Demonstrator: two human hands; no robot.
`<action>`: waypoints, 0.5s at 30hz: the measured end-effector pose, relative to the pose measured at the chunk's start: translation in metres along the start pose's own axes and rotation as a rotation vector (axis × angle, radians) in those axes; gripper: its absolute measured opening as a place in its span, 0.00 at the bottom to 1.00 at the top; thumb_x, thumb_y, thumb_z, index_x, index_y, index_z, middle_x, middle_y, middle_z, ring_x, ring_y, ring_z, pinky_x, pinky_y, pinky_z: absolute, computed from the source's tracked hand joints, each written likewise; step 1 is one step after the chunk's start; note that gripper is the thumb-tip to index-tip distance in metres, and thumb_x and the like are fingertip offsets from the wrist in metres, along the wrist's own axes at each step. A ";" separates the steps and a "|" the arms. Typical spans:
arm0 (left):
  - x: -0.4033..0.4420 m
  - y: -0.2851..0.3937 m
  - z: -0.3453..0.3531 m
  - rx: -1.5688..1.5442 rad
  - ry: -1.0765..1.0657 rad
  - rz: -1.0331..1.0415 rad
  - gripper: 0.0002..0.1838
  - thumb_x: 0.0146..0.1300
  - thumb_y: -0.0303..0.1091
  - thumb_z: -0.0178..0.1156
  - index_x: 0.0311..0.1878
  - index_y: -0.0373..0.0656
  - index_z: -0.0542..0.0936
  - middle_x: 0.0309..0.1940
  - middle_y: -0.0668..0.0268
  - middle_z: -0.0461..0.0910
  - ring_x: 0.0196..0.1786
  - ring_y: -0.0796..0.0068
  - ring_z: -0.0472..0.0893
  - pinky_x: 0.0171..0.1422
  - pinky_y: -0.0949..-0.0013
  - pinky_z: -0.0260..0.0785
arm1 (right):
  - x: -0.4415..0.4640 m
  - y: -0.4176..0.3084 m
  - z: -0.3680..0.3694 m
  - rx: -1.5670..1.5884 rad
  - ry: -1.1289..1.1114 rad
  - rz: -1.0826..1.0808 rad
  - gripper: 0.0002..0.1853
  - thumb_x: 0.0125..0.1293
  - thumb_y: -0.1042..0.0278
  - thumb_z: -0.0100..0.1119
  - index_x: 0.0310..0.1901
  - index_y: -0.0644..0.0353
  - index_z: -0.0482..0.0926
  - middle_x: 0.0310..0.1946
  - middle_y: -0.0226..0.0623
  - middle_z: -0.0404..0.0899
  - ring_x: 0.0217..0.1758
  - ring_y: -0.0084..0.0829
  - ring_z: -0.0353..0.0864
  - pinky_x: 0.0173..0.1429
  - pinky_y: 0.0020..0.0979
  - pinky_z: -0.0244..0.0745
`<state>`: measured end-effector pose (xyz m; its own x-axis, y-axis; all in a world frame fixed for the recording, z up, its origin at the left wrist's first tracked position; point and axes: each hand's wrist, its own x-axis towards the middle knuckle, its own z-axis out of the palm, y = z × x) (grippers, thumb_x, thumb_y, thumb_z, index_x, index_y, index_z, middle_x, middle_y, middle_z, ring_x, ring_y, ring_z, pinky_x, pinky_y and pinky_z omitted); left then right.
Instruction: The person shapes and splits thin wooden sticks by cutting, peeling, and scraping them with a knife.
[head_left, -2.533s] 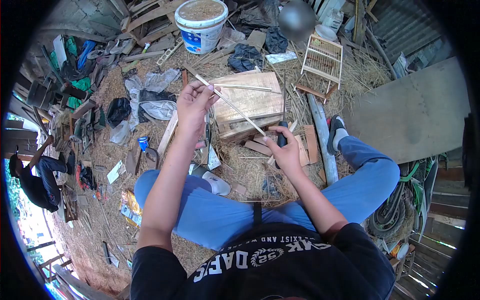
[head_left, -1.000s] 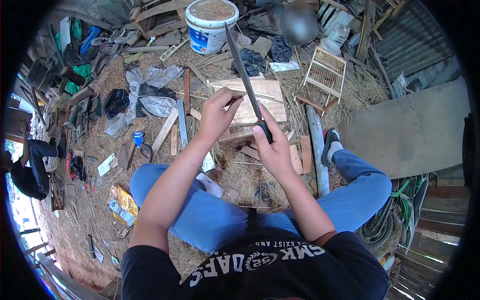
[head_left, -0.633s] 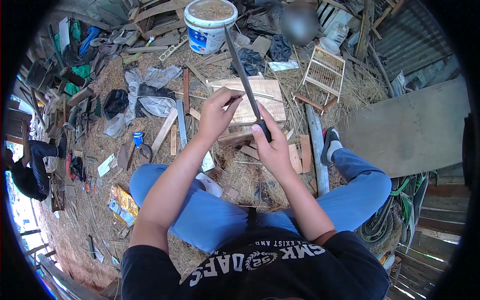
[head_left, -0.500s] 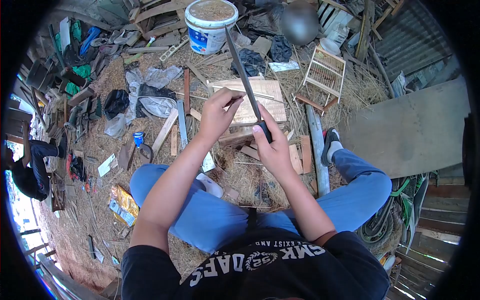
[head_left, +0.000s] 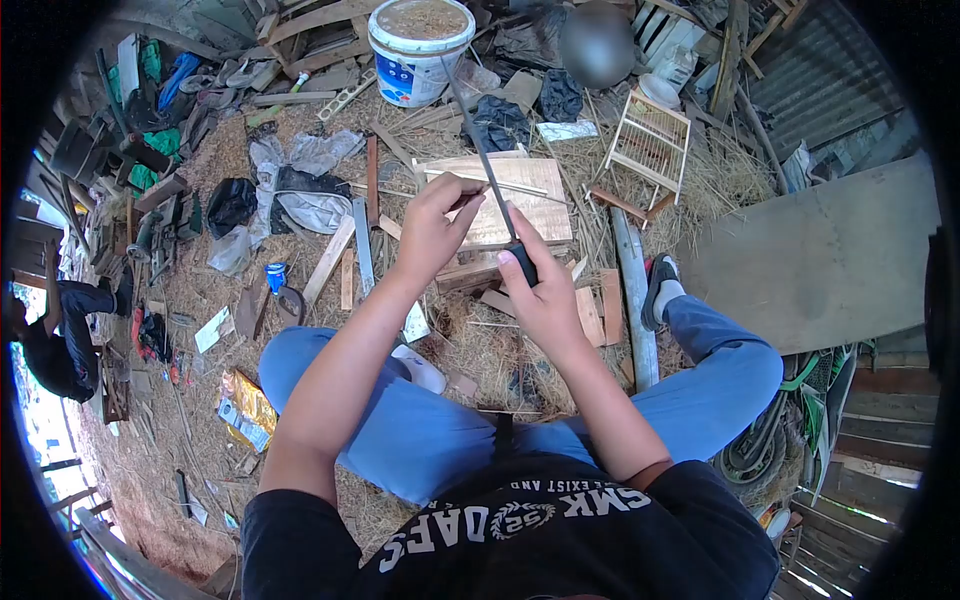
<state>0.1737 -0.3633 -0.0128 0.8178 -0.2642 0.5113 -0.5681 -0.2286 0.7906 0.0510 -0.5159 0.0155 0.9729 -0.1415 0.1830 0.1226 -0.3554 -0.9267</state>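
Observation:
My right hand [head_left: 540,285] is wrapped around the black handle [head_left: 519,262] of a long knife. Its narrow dark blade [head_left: 483,150] points away from me, up toward the white bucket, and is seen nearly edge-on. Left of the blade, my left hand [head_left: 440,225] has its fingers pinched together on a thin wooden stick [head_left: 525,187], which passes by the blade and sticks out to the right. Beneath both hands a pale wooden board [head_left: 545,215] lies on other wood pieces. The exact contact between blade and stick cannot be made out.
A bucket [head_left: 420,60] stands ahead among scrap wood and plastic. To the right are a small slatted wooden frame [head_left: 648,148], a long grey plank [head_left: 635,300] and a large flat sheet [head_left: 820,255]. A blue cup [head_left: 276,277] lies left; another person [head_left: 65,340] sits far left.
The knife has shifted slightly left and turned, so its blade looks thinner. The stick's right end has tipped a little upward. My left hand stays nearly in place.

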 end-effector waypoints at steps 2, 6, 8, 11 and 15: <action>-0.002 -0.002 0.000 -0.013 -0.002 0.001 0.07 0.67 0.22 0.69 0.47 0.33 0.86 0.40 0.56 0.85 0.42 0.62 0.88 0.47 0.65 0.81 | 0.001 0.004 0.003 -0.164 0.051 -0.204 0.30 0.78 0.63 0.60 0.80 0.50 0.69 0.55 0.48 0.88 0.49 0.39 0.90 0.57 0.37 0.81; -0.004 -0.001 -0.004 0.018 -0.017 -0.015 0.06 0.67 0.21 0.69 0.46 0.31 0.84 0.40 0.55 0.84 0.42 0.62 0.88 0.48 0.66 0.81 | -0.003 -0.010 0.000 -0.289 -0.030 -0.092 0.31 0.78 0.63 0.60 0.80 0.50 0.69 0.57 0.51 0.87 0.54 0.47 0.90 0.59 0.39 0.82; -0.006 -0.001 -0.006 0.008 -0.015 -0.014 0.07 0.67 0.20 0.69 0.46 0.31 0.84 0.40 0.55 0.84 0.42 0.62 0.88 0.48 0.66 0.81 | -0.003 -0.008 0.001 -0.274 -0.059 -0.085 0.31 0.78 0.62 0.60 0.80 0.51 0.68 0.59 0.52 0.85 0.56 0.48 0.89 0.63 0.37 0.80; -0.006 0.001 -0.005 -0.023 0.001 -0.006 0.07 0.67 0.19 0.69 0.47 0.32 0.84 0.42 0.55 0.84 0.44 0.62 0.88 0.49 0.66 0.82 | -0.005 -0.010 0.003 -0.076 -0.057 -0.032 0.30 0.78 0.63 0.60 0.80 0.52 0.68 0.62 0.53 0.84 0.58 0.42 0.89 0.66 0.36 0.79; -0.008 0.000 0.001 -0.083 0.067 0.045 0.08 0.68 0.20 0.69 0.49 0.33 0.86 0.43 0.55 0.86 0.44 0.62 0.89 0.51 0.66 0.82 | -0.003 -0.006 0.005 0.118 -0.044 0.031 0.30 0.79 0.63 0.59 0.80 0.52 0.69 0.66 0.49 0.82 0.62 0.34 0.86 0.69 0.34 0.75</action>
<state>0.1668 -0.3616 -0.0172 0.7974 -0.2090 0.5660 -0.5972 -0.1388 0.7900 0.0484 -0.5089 0.0190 0.9839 -0.1094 0.1416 0.1121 -0.2399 -0.9643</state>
